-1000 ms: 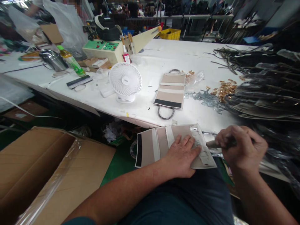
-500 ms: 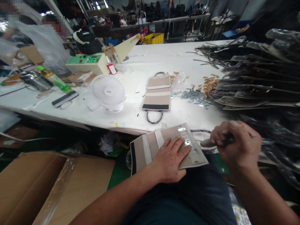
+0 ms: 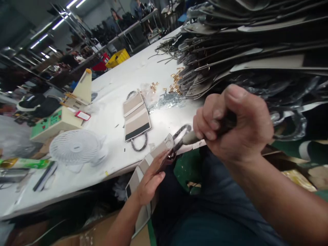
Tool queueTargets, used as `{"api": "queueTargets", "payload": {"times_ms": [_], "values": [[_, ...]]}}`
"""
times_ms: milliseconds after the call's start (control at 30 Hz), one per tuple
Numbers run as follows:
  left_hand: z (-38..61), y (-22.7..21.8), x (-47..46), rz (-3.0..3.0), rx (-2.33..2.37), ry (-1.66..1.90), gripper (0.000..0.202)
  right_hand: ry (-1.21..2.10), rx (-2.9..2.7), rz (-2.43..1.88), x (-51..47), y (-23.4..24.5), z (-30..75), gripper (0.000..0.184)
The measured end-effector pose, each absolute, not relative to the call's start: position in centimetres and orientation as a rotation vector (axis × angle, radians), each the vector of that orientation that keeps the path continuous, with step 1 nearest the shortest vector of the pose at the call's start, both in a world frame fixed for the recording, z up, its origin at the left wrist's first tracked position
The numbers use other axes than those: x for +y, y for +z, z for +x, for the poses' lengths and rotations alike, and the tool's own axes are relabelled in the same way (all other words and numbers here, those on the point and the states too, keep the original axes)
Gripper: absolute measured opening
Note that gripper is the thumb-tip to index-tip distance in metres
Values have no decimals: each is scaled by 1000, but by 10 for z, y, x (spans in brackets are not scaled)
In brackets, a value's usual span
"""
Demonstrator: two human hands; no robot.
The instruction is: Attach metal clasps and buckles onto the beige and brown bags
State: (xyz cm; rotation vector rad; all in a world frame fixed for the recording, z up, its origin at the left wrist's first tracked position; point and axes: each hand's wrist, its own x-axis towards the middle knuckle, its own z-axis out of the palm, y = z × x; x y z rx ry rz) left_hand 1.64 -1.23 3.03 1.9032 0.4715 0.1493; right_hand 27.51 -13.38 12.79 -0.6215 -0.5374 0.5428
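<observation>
My left hand (image 3: 151, 179) grips a beige and white bag panel (image 3: 143, 171) that stands tilted on edge over my lap, fingers wrapped round its upper side. My right hand (image 3: 234, 123) is a fist around a dark-handled tool (image 3: 191, 137), whose pale tip points left at the top end of the panel near a dark ring handle (image 3: 181, 131). A second, similar panel (image 3: 136, 118) with round handles lies flat on the white table (image 3: 115, 78) beyond.
A tall stack of wrapped dark bags (image 3: 256, 44) fills the right. Gold and silver metal fittings (image 3: 169, 94) lie scattered beside it. A white desk fan (image 3: 75, 147), a green-panelled machine (image 3: 57, 119) and a bottle (image 3: 24, 163) stand at the left. A cardboard box (image 3: 102, 235) sits below.
The view has swung right and tilted. The panel, flat on my lap under my left palm before, is now lifted on edge in my left hand; my right hand rose closer with the tool.
</observation>
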Motion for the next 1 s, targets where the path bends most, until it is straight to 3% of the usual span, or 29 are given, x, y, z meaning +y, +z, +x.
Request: {"api": "queueTargets", "payload": {"times_ms": [500,800,900,1000], "values": [[10,36,-10,1551,944,226,64,503,-481,-679,-161,100,310,45],[13,43,-15,1463,984,256,60,1292,-421,-1214,-135,-14,244,33],[15,44,-17,1488,944,270,59,1102,-635,-1209,-127,-29,229,45],[11,41,-16,1481,949,271,59,848,-883,-1309,-127,-30,234,29]]}}
